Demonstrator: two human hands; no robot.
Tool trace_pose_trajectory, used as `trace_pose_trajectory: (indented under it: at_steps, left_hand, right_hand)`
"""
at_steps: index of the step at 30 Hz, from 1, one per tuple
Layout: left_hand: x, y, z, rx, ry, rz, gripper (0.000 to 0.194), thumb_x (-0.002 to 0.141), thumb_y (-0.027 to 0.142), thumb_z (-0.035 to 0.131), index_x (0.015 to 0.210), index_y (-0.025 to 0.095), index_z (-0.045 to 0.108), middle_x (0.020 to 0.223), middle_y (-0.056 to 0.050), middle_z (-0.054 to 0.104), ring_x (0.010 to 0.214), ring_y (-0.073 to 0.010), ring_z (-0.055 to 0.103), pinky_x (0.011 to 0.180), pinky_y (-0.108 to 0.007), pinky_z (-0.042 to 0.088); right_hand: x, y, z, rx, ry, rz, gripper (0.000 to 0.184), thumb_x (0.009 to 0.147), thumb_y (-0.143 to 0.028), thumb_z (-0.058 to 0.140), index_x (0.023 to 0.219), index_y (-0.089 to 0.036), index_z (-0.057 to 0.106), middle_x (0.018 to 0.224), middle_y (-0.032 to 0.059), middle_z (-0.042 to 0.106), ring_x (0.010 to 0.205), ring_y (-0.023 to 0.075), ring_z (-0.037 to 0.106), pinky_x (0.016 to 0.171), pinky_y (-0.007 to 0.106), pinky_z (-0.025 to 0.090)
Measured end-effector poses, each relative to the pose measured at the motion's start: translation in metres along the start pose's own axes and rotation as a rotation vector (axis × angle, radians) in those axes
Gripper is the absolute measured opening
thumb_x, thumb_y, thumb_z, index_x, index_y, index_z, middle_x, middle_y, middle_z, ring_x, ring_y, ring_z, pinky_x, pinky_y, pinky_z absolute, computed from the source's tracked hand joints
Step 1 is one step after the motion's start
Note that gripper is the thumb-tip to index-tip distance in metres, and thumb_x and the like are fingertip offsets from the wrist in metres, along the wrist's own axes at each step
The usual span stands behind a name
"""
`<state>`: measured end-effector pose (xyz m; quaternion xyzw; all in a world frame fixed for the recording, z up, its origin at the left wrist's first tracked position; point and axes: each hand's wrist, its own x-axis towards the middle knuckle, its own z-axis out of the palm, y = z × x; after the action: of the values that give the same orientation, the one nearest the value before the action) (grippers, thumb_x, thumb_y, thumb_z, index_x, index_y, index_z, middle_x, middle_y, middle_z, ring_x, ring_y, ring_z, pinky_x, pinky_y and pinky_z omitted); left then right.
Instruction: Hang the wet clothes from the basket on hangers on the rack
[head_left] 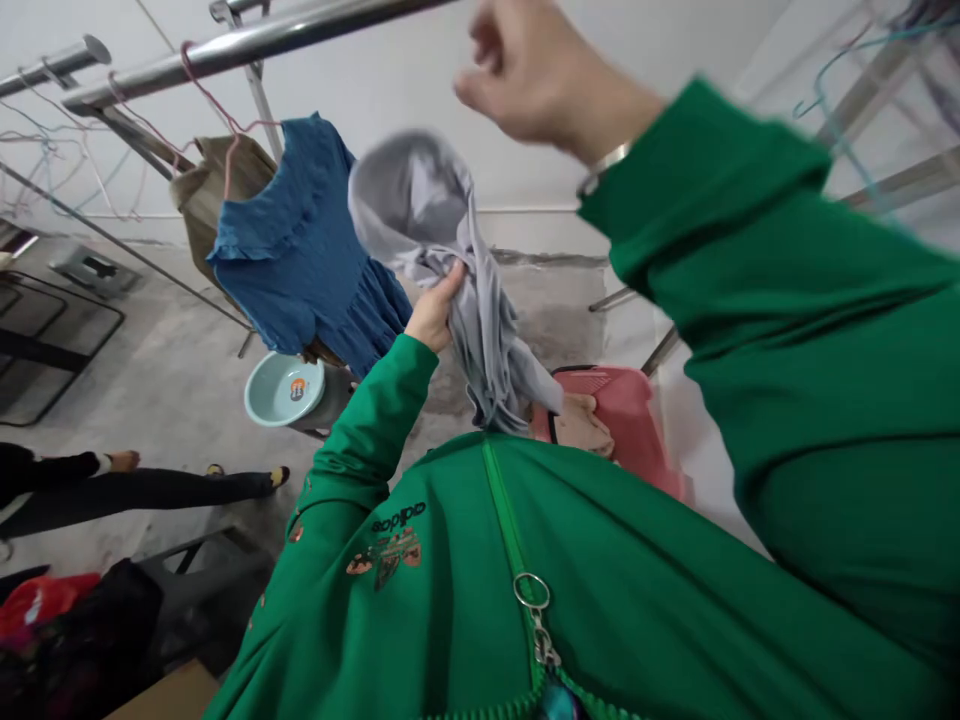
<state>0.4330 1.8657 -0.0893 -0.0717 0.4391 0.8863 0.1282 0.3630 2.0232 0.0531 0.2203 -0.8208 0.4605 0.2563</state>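
Observation:
A light grey garment hangs bunched in my left hand, thumb on top of the gathered cloth. Its upper part bulges open above the hand, and the folds drop toward my jacket. My right hand is raised near the top edge, beside the end of the visible metal rail. Its fingers are curled and slightly blurred; whatever they may hold is hidden. Left of the grey garment, a blue ruffled dress hangs from the rail on a pink hanger.
Behind the dress hangs a brown garment. A pale blue basin stands below. At my front right is a pink basket with beige cloth. Blue hangers are at the right. Another person is at the left.

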Motion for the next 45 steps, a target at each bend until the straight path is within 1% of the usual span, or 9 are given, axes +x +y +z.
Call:
trace_pose_trajectory:
  at_steps: [5,8,11,16,22,25,36,40,45]
  left_hand:
    - [-0.002,0.030,-0.002,-0.038,0.098,0.162,0.023,0.094,0.031,0.052,0.095,0.013,0.067,0.101,-0.007,0.073,0.117,-0.0212,0.063,0.105,-0.031,0.048]
    - [-0.002,0.038,0.007,0.008,0.145,0.195,0.024,0.093,0.033,0.053,0.092,0.013,0.067,0.104,-0.007,0.072,0.122,-0.0245,0.059,0.104,-0.033,0.048]
    - [-0.006,0.044,0.017,0.103,0.140,0.177,0.026,0.093,0.034,0.053,0.092,0.013,0.069,0.108,-0.009,0.071,0.125,-0.0273,0.057,0.104,-0.036,0.049]
    - [-0.012,0.055,0.010,0.209,0.180,0.216,0.027,0.090,0.037,0.057,0.101,0.015,0.069,0.113,-0.009,0.070,0.127,-0.0283,0.055,0.104,-0.036,0.049]
    - [-0.018,0.064,-0.010,0.263,0.249,0.295,0.031,0.089,0.043,0.059,0.103,0.017,0.069,0.108,-0.006,0.072,0.122,-0.0278,0.059,0.099,-0.034,0.053]
    - [-0.017,0.071,-0.031,0.246,0.255,0.271,0.027,0.087,0.042,0.062,0.093,0.017,0.069,0.101,-0.006,0.074,0.116,-0.0250,0.063,0.098,-0.031,0.053]
    - [-0.003,0.125,-0.223,0.609,0.443,-0.121,0.029,0.060,0.028,0.084,0.074,0.010,0.066,0.063,-0.005,0.069,0.057,-0.0157,0.064,0.062,-0.027,0.055]
    - [-0.001,0.149,-0.245,0.643,0.411,-0.099,0.023,0.061,0.025,0.080,0.074,0.011,0.067,0.060,-0.003,0.067,0.054,-0.0153,0.062,0.059,-0.026,0.053]
    - [-0.003,0.182,-0.226,0.549,0.328,0.006,0.019,0.061,0.023,0.079,0.070,0.013,0.065,0.053,-0.002,0.062,0.055,-0.0168,0.063,0.056,-0.027,0.053]
  right_hand:
    - [-0.144,0.032,0.019,0.041,-0.122,0.066,0.031,0.089,-0.045,0.058,0.080,-0.016,0.052,0.067,-0.0022,0.047,0.061,0.0097,0.044,0.064,0.028,0.042]
    - [-0.226,0.060,0.063,0.172,-0.284,0.244,0.057,0.064,-0.056,0.077,0.098,-0.016,0.055,0.097,0.0086,0.058,0.088,0.0217,0.057,0.081,0.039,0.047]
    - [-0.254,0.090,0.110,0.507,-0.210,0.556,0.078,0.055,-0.065,0.077,0.111,-0.018,0.049,0.109,0.0102,0.056,0.099,0.0230,0.056,0.088,0.039,0.047]
    - [-0.244,0.125,0.145,1.094,-0.308,0.923,0.071,0.057,-0.078,0.066,0.097,-0.021,0.052,0.087,0.0019,0.061,0.080,0.0162,0.057,0.074,0.032,0.049]
    - [-0.247,0.110,0.171,1.038,-0.404,0.822,0.057,0.049,-0.048,0.086,0.091,-0.016,0.064,0.090,0.0057,0.068,0.089,0.0204,0.061,0.089,0.038,0.049]
    - [-0.243,0.112,0.171,0.896,-0.229,0.843,0.049,0.052,-0.052,0.082,0.082,-0.017,0.064,0.084,0.0063,0.068,0.087,0.0231,0.062,0.090,0.044,0.049]
    - [-0.143,0.132,0.036,0.644,0.165,0.734,0.020,0.067,-0.032,0.077,0.069,-0.021,0.060,0.065,-0.0009,0.056,0.062,0.0125,0.051,0.080,0.037,0.051]
    - [-0.120,0.113,0.020,0.610,0.289,0.673,0.030,0.058,-0.034,0.084,0.064,-0.021,0.058,0.066,-0.0029,0.050,0.060,0.0088,0.047,0.080,0.036,0.046]
    - [-0.103,0.082,0.008,0.502,0.297,0.516,0.038,0.067,-0.045,0.080,0.056,-0.024,0.051,0.057,-0.0034,0.035,0.054,0.0082,0.039,0.061,0.030,0.043]
